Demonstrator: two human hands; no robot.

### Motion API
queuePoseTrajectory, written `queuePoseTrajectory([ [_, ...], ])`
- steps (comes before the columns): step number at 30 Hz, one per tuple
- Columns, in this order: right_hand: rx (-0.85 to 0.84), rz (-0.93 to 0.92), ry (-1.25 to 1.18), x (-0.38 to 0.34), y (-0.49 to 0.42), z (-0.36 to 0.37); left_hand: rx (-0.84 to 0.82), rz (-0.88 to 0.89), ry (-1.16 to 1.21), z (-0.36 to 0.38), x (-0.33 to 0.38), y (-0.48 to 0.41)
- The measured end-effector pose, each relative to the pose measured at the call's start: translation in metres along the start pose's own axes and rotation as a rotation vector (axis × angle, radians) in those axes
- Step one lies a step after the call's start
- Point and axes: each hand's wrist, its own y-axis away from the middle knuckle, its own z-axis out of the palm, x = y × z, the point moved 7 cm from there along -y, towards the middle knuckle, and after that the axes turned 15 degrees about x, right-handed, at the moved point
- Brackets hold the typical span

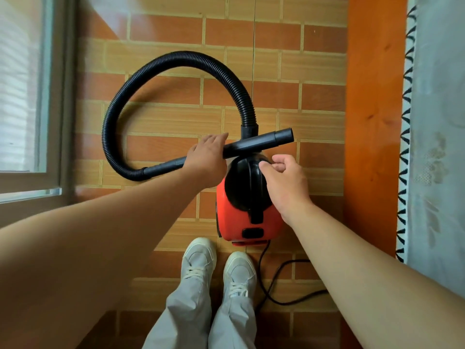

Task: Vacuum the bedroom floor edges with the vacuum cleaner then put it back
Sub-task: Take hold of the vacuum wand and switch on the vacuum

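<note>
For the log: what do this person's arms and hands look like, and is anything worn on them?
The left arm and right arm are bare as far as the frame shows, no sleeves in view. The left hand and right hand carry no gloves, and no watch, bracelet or ring shows. Lower down, light grey trousers and pale lace-up shoes are worn.

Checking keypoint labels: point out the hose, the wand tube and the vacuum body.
hose (191, 53), head view, top of the corrugated arc.
wand tube (266, 141), head view, bare stretch near its open end.
vacuum body (226, 212), head view, left side of the red shell.
</note>
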Motion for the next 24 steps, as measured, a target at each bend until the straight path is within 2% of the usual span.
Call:
queuePoseTrajectory([
  [3,-0.006,-0.009,-0.007,-0.005,-0.008,0.004,-0.057,-0.003,-0.087,0.015,-0.008,-0.009],
  [6,-0.013,0.01,-0.06,-0.008,-0.013,0.007,0.008,-0.005,-0.069,0.017,-0.012,-0.01],
  [10,-0.02,-0.027,-0.097,-0.021,-0.01,0.006,0.112,0.091,0.006,-0.004,0.002,-0.003],
  [13,-0.071,-0.073,-0.173,-0.047,0.003,0.005,0.191,0.182,0.089,-0.04,0.022,0.009],
  [17,-0.203,-0.083,-0.31,-0.105,0.031,-0.004,0.204,0.246,0.175,-0.097,0.046,0.031],
  [21,-0.284,-0.138,-0.365,-0.175,0.071,-0.031,0.236,0.185,0.209,-0.166,0.059,0.058],
  [24,-0.293,-0.176,-0.405,-0.228,0.114,-0.064,0.366,0.118,0.251,-0.228,0.072,0.091],
])
